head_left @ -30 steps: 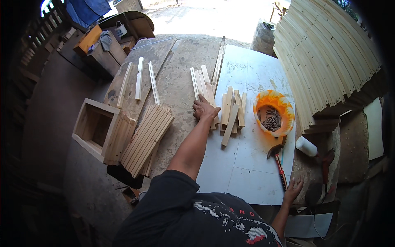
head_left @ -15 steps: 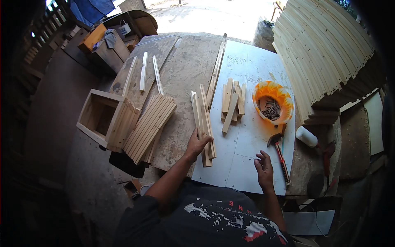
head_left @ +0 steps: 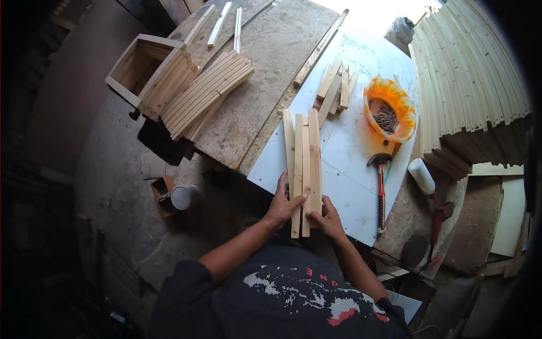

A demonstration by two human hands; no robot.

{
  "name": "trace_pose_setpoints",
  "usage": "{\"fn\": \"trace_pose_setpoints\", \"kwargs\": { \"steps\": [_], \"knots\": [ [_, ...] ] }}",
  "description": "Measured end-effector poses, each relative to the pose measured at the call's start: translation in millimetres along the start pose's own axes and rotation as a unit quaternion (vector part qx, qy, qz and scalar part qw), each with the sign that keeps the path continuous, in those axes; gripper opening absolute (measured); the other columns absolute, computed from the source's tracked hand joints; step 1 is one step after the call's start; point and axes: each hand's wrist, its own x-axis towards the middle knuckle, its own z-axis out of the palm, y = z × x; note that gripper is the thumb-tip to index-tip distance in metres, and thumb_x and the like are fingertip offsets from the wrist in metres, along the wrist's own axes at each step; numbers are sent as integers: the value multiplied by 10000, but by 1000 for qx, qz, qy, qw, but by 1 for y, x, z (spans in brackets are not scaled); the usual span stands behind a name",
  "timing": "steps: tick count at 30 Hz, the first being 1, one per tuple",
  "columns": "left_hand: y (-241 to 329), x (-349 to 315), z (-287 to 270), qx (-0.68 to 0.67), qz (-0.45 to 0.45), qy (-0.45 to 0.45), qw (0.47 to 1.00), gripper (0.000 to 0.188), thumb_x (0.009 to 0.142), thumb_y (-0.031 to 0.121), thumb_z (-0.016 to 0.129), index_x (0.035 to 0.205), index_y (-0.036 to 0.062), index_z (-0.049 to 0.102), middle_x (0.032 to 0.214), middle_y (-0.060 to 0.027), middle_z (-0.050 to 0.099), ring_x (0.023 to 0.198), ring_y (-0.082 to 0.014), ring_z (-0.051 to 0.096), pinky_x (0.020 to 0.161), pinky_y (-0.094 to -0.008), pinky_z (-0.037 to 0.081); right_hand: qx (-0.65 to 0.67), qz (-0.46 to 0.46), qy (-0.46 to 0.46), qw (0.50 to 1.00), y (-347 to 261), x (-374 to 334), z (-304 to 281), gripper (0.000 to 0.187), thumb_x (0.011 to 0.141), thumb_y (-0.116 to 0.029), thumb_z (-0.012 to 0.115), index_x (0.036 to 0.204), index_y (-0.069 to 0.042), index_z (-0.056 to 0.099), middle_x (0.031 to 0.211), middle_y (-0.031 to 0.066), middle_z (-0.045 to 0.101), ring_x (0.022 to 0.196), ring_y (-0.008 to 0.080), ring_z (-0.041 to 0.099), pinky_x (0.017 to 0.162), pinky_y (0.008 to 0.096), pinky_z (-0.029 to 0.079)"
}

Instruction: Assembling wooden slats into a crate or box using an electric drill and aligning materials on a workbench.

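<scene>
A bundle of several long wooden strips [head_left: 303,164] lies side by side in front of me, its near ends past the front edge of the white board [head_left: 350,169]. My left hand [head_left: 285,204] wraps its left side, thumb on top. On the right side my right hand [head_left: 328,217] grips the near end, thumb over the edge. Just beyond the bundle is a small pile of short wooden pieces [head_left: 337,90]. To the right stand an orange-and-white bowl [head_left: 409,116] with nails [head_left: 385,117] and a hammer [head_left: 381,195] with a red and black handle.
Stacked slats [head_left: 209,93] and a wooden box frame [head_left: 121,97] sit at the left of the worktable. Tall stacks of slats [head_left: 474,68] rise at the right, near a white bottle [head_left: 422,175] and a red corded power tool [head_left: 439,220]. A white can [head_left: 183,196] stands below the table.
My right hand has come from open beside the hammer to grip the strips. The bundle has been pulled nearer and squared toward me. The view has shifted downward and turned.
</scene>
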Motion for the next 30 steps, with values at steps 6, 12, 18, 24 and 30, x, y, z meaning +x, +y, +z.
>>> {"fn": "trace_pose_setpoints", "kwargs": {
  "steps": [6, 12, 18, 24, 30],
  "knots": [
    [-35, -31, 17, -1, -3, 98, 995, 902, 814, 148, 900, 1455, -44, 295, 1224, -171, 608, 1056, -209, 657, 924, -354, 587, 182, -5, -46, 982, 41, -43, -39, 416, 990, -71, 572, 1380, -42, 432, 1131, 134, 670, 874, 233, 745, 734, 374, 649],
    [-67, -31, 49, 82, 58, 189, 977, 902, 754, 262, 953, 1345, -22, 333, 1232, -219, 553, 1068, -254, 631, 881, -359, 579, 73, -119, 64, 988, 94, -61, -57, 457, 973, -107, 653, 1392, -30, 486, 1151, 116, 668, 1023, 153, 666, 874, 311, 565],
    [-75, -26, 56, -45, 23, 179, 983, 779, 789, 161, 875, 1351, 24, 353, 1045, -162, 641, 868, -203, 658, 769, -361, 573, -75, -155, 178, 969, 112, -64, -63, 469, 927, -97, 673, 1361, -16, 516, 1184, 117, 654, 1046, 174, 638, 930, 339, 521],
    [-96, -13, 52, 185, 78, 222, 954, 722, 827, 26, 798, 1382, 52, 337, 916, -79, 662, 790, -151, 661, 740, -306, 570, -195, -205, 273, 919, 102, -67, -52, 573, 764, 36, 582, 1332, -13, 521, 1256, 248, 545, 1191, 417, 544, 1076, 481, 432],
    [-97, -27, 83, 331, 117, 213, 912, 762, 765, 210, 869, 1354, 57, 411, 1049, -177, 691, 975, -302, 710, 885, -397, 569, -212, -207, 245, 923, 94, -65, -50, 571, 759, 63, 593, 1321, -17, 535, 1235, 213, 564, 1174, 369, 576, 1057, 444, 466]
  ]
}}
